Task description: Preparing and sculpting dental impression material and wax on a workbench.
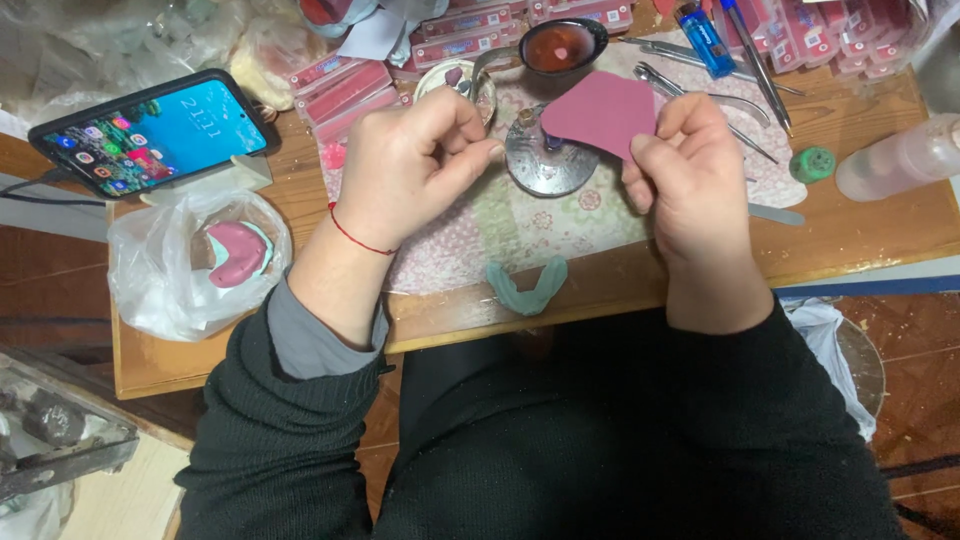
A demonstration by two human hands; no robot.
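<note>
Right hand (690, 170) holds a pink wax sheet (600, 112) in a pinch grip at its near-right edge, above the patterned cloth (520, 215) on the tabletop (860, 225). Left hand (405, 160) is curled, fingertips (487, 150) closed just left of the sheet; whether its grip holds anything I cannot tell. A green tray (527, 287) lies near, a phone (155, 130) far left, a lighter (703, 37) far right.

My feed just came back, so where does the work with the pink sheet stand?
Done: a pink-and-teal cast sits bagged at the left. In hand: the right hand pinches the pink sheet, cut to a rounded wedge, while the left hand is curled beside it, contents hidden. Left: the teal arch piece lies bare at the table edge.
</note>
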